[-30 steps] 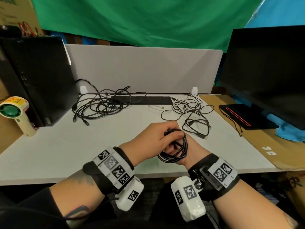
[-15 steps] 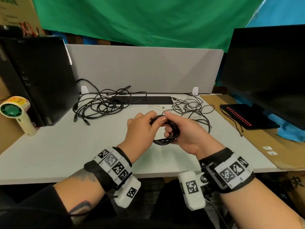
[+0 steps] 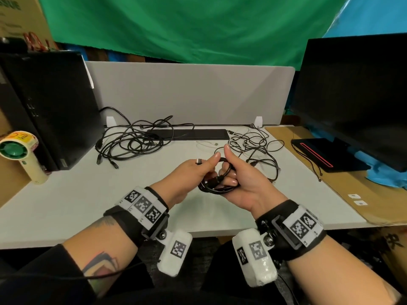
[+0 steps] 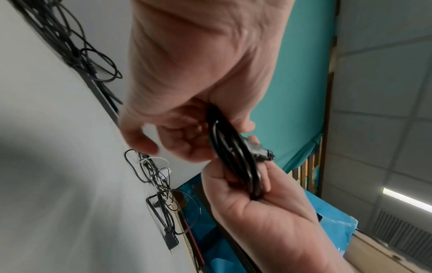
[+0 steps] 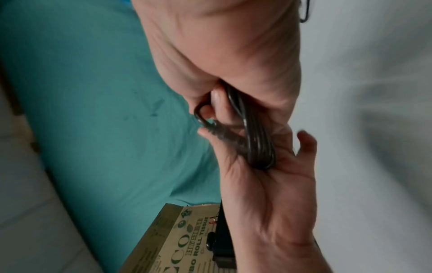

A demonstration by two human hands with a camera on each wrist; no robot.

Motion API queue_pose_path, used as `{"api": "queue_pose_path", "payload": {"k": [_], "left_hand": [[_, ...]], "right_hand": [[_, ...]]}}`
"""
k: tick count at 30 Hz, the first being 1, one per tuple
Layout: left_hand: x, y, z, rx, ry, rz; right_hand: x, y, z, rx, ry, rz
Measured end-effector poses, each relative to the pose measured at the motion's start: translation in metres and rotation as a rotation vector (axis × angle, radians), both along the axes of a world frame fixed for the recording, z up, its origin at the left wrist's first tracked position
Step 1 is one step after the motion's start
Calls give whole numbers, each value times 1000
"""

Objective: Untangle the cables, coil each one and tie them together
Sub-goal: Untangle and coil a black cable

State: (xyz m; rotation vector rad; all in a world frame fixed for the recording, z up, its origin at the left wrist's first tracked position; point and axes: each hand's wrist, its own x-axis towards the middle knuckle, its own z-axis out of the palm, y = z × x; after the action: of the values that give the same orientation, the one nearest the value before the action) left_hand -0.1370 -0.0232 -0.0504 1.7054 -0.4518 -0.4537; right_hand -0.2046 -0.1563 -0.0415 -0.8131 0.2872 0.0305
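Observation:
A coiled black cable (image 3: 217, 183) hangs between my two hands above the middle of the white desk (image 3: 88, 194). My left hand (image 3: 211, 166) grips its left side, thumb stretched along the top. My right hand (image 3: 229, 170) holds the right side, fingers curled through the loops and thumb up. A plug end (image 3: 214, 180) lies across the coil. The left wrist view shows the coil (image 4: 233, 157) pinched between both hands. The right wrist view shows the coil (image 5: 252, 140) in my left palm. A black tangle (image 3: 132, 142) lies back left. A thinner tangle (image 3: 255, 148), with a white cable (image 3: 207, 144), lies back right.
A black PC tower (image 3: 50, 106) stands at the left, with a handheld fan (image 3: 19, 155) in front of it. A monitor (image 3: 352, 95) and a black device with a red line (image 3: 319, 155) sit on a cardboard mat (image 3: 330, 183) at the right. A grey divider (image 3: 189, 93) and a black bar (image 3: 187, 134) close the back.
Both hands carried the coil a little away from the desk's front edge. My right hand turned from under the coil to its right side, thumb up. My left thumb now lies on top.

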Motion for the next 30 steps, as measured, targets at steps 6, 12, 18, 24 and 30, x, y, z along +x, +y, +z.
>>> {"api": "queue_pose_path", "payload": {"k": [6,12,18,24,30], "left_hand": [[1,4,-7,-193,320,-90],[6,5,-25,-336,387,27],[4,8,-16,-225,336,-105],[9,12,-21,-41,13,14],[8,27,-18,-56,-17,-149]], "right_hand": [[0,5,-3,252,77,80],[-1,1,1,416,126,90],[-2,10,-4,406,48,48],[-1,4,-2,82,1,55],[0,3,-8,-271,21,-39]]}}
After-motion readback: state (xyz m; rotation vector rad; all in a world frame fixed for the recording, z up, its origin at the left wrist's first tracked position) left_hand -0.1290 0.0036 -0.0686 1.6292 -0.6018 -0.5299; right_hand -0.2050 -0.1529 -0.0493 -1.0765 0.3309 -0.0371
